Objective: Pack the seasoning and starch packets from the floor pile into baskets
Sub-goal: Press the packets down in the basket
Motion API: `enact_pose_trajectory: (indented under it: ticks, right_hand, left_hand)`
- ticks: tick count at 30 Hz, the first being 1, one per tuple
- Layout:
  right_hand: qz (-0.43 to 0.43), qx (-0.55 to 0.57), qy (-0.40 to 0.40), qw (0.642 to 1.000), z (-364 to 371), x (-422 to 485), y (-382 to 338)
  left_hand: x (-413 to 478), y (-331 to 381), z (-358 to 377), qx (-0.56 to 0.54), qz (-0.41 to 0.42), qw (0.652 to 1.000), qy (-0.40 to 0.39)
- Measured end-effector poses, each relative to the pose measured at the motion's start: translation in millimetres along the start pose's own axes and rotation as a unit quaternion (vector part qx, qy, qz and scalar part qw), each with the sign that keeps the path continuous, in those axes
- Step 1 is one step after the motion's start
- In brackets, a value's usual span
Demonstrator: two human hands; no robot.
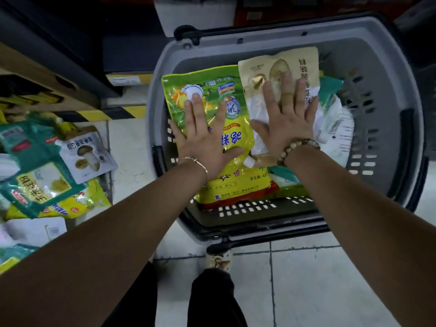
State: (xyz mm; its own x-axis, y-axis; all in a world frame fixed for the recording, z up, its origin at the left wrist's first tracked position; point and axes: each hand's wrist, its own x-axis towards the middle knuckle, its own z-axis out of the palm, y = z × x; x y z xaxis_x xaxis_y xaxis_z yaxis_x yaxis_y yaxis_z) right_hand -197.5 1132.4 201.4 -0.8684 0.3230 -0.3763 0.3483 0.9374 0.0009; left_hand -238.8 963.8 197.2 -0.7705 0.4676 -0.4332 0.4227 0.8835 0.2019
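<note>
- Basket (389,67): grey plastic with slotted walls, standing upright with its black handle folded down along the rim.
- Yellow-green packet (212,90): a glossy pouch with blue lettering and a red strip at its near end. It lies face up in the left half of the basket, tilted up against the left wall, with the left hand (203,140) flat on it.
- Beige packet (295,64): printed with mushrooms, it lies just right of the yellow-green one, touching its edge, under the flat right hand (285,119).
- Teal and white packets (335,119): partly hidden beneath and to the right of the beige packet.
- Pile (47,173): teal, white mushroom-print and yellow packets overlapping one another, left of the basket.
</note>
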Motion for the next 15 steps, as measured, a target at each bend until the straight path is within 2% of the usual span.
enact_pose_trajectory:
  ticks: [8,11,13,15]
  right_hand:
    - [0.025,-0.035,-0.072,0.996,-10.3,13.7,-8.7]
    - [0.048,-0.022,-0.075,0.996,-15.7,10.7,-13.3]
    - [0.070,0.026,-0.060,0.995,-19.0,4.9,-21.9]
    - [0.089,0.078,-0.044,0.992,-24.9,-2.7,-37.4]
  left_hand:
    - [21.2,-4.3,-14.7,-0.001,0.002,0.996,-0.087]
    - [20.9,-7.7,-25.4,-0.021,0.021,0.993,-0.112]
    - [15.2,-12.7,-35.9,-0.046,0.037,0.993,-0.104]
    - [3.3,-22.9,-47.2,-0.087,0.032,0.994,-0.060]
